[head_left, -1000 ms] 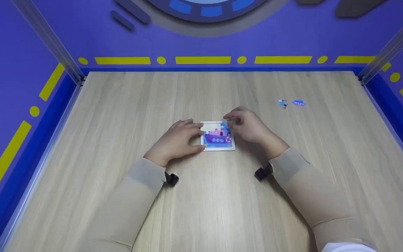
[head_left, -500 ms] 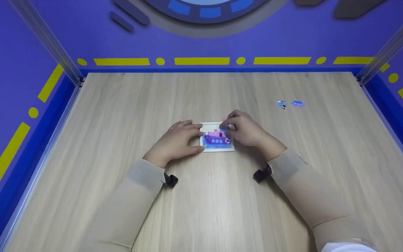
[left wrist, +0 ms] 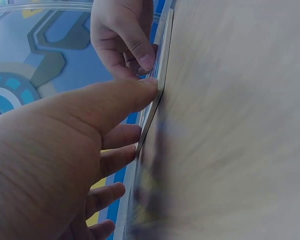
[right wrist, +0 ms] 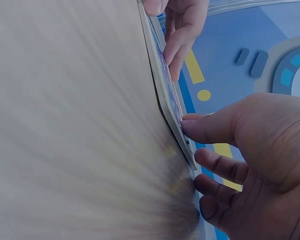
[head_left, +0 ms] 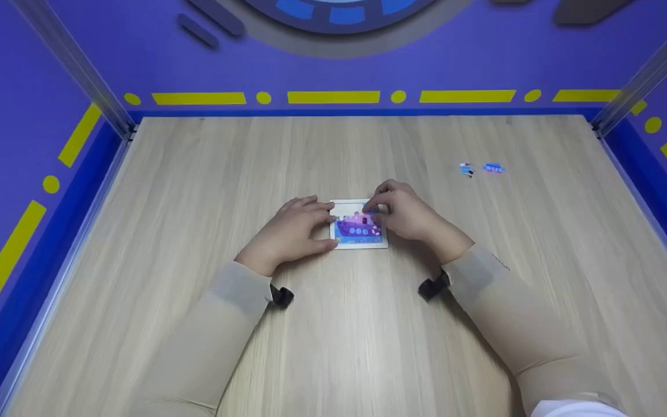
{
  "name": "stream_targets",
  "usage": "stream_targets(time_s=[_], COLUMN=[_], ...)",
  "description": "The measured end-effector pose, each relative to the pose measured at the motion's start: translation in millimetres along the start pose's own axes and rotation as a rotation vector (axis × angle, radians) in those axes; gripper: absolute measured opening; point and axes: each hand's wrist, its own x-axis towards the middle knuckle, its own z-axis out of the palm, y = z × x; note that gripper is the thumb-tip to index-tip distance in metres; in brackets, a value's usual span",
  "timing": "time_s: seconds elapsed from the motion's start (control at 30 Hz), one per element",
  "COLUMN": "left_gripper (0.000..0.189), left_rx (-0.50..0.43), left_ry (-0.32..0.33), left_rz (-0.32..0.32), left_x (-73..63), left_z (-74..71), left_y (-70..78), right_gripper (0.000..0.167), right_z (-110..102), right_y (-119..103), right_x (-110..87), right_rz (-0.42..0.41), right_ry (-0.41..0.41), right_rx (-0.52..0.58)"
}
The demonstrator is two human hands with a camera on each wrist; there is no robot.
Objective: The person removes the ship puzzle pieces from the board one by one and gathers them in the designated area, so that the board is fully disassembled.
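Note:
A small square jigsaw puzzle in a white frame lies mid-table, showing a purple and pink ship. Part of its upper left is bare white. My left hand rests along the frame's left edge, fingers spread and fairly straight, with the thumb at the near corner. At the upper right, my right hand pinches a puzzle piece with thumb and index finger, right down on the board. The fingers mostly cover that piece. Its other fingers curl loosely beside the frame's edge.
Two loose puzzle pieces lie at the back right: one multicoloured, one blue and pink. Blue-purple panels with yellow marks wall in the wooden table at the back and sides.
My right hand has shifted slightly left and lowered the piece onto the board's upper right; over the last half second it stays there. My left hand keeps its place on the frame.

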Motion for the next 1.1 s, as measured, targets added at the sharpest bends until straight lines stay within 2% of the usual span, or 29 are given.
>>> stream_targets(time_s=[0.2, 0.67, 0.93, 1.1], left_gripper=[0.062, 0.063, 0.060, 0.060], left_rx=[0.005, 0.000, -0.012, -0.016], left_ry=[0.002, 0.000, 0.006, 0.009], left_rz=[-0.006, -0.010, -0.012, -0.011], left_x=[0.6, -0.5, -0.2, -0.6], left_z=[-0.2, 0.1, 0.5, -0.1], left_y=[0.5, 1.0, 1.1, 1.3], right_gripper=[0.023, 0.022, 0.040, 0.036], right_z=[-1.9, -1.8, 0.0, 0.3], right_y=[-1.0, 1.3, 0.4, 1.7], right_x=[-0.1, -0.4, 1.2, 2.1], right_rz=[0.002, -0.083, -0.013, 0.014], right_ry=[-0.002, 0.023, 0.027, 0.024], right_rx=[-0.010, 0.004, 0.050, 0.066])
